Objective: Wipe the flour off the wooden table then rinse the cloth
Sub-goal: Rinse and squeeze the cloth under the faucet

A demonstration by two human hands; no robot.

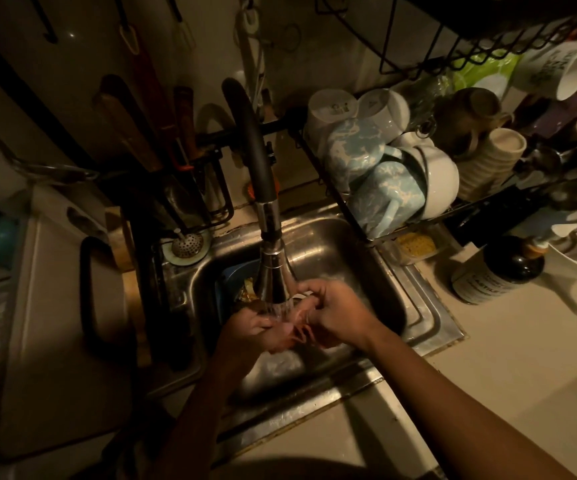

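Observation:
Both of my hands are over the steel sink (384, 292), under the running faucet (273, 271). Between them is a small pinkish cloth (295, 332), bunched up and wet, with water spraying onto it. My left hand (250, 329) grips its left side with curled fingers. My right hand (335, 315) pinches its right side, fingers curled over the top. Most of the cloth is hidden by my fingers. The wooden table is not in view.
A dish rack (401, 233) full of mugs and bowls hangs over the sink's right side. A dark soap bottle (498, 271) stands on the right counter. A blue bowl (235, 275) with scraps sits in the sink. Cutting boards and knives (162, 140) stand at the left.

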